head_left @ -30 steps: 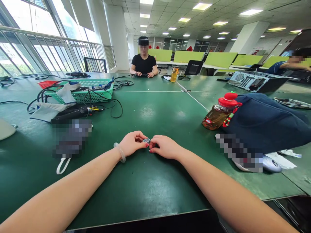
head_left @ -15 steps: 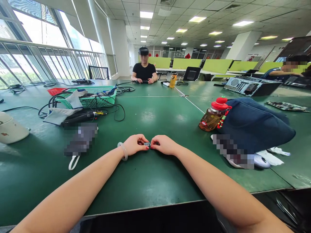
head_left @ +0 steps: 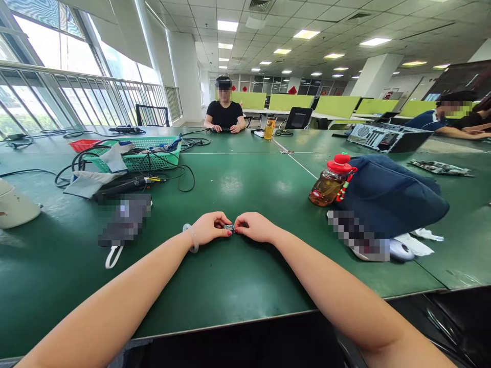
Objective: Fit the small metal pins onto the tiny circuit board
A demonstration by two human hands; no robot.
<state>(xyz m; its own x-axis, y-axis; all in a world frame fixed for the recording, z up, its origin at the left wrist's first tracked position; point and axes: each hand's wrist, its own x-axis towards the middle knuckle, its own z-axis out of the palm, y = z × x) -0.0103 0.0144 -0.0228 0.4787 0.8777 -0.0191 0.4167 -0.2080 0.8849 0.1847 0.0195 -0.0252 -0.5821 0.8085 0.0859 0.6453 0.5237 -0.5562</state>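
Note:
Near the middle of the green table [head_left: 230, 276], my left hand [head_left: 209, 228] pinches a small dark circuit-board-like piece [head_left: 229, 228] between thumb and fingers. My right hand [head_left: 253, 227] is closed at the piece's right end, its fingertips touching or very near it. Whether those fingertips grip the piece itself or something tiny on it is too small to tell. Both forearms rest low over the table's front edge, and the left wrist wears a pale bracelet.
Left: a green basket [head_left: 153, 162] with cables, a dark phone-like item [head_left: 128, 220] and a white container [head_left: 15, 207]. Right: a red-lidded bottle [head_left: 326, 186], a navy cloth bag [head_left: 387, 194] and a computer case [head_left: 387, 137]. A person [head_left: 224, 110] sits opposite; others sit at far right.
The whole view has shifted slightly, with objects appearing a little further left. Both hands keep nearly the same pose around the small piece. At far right, a person's arm shows stretched further over the table.

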